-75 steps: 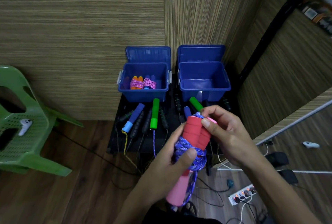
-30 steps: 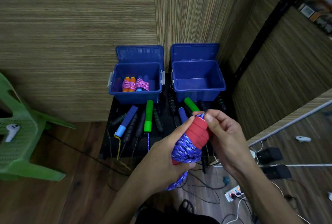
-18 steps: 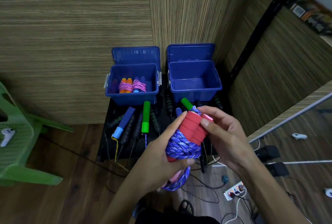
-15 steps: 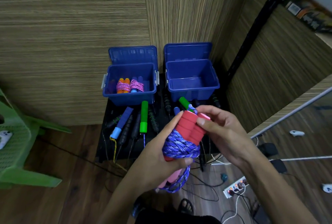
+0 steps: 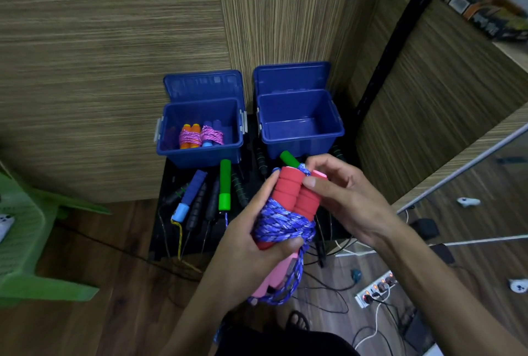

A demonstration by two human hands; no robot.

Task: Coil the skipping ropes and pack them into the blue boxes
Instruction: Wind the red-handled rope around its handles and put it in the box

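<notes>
My left hand (image 5: 251, 252) grips a skipping rope with red foam handles (image 5: 294, 192), its blue rope (image 5: 283, 225) wound round both handles; a short loop hangs below my palm. My right hand (image 5: 343, 195) pinches the tops of the handles with thumb and fingers. The left blue box (image 5: 200, 152) stands open and holds two coiled ropes with pink cord (image 5: 200, 135). The right blue box (image 5: 300, 144) stands open with nothing in it. Several uncoiled ropes lie on a black mat (image 5: 160, 241) before the boxes, among them a green handle (image 5: 225, 184) and a blue handle (image 5: 190, 195).
A wood-grain wall rises behind the boxes. A green plastic chair (image 5: 25, 255) stands at the left with a white controller on it. A power strip (image 5: 374, 288) and cables lie on the wooden floor at the right, near a mirrored door.
More blue rope is wound round the red handles than 2.5 s ago, and the hanging tail has shortened to a small loop. Both hands stay on the bundle.
</notes>
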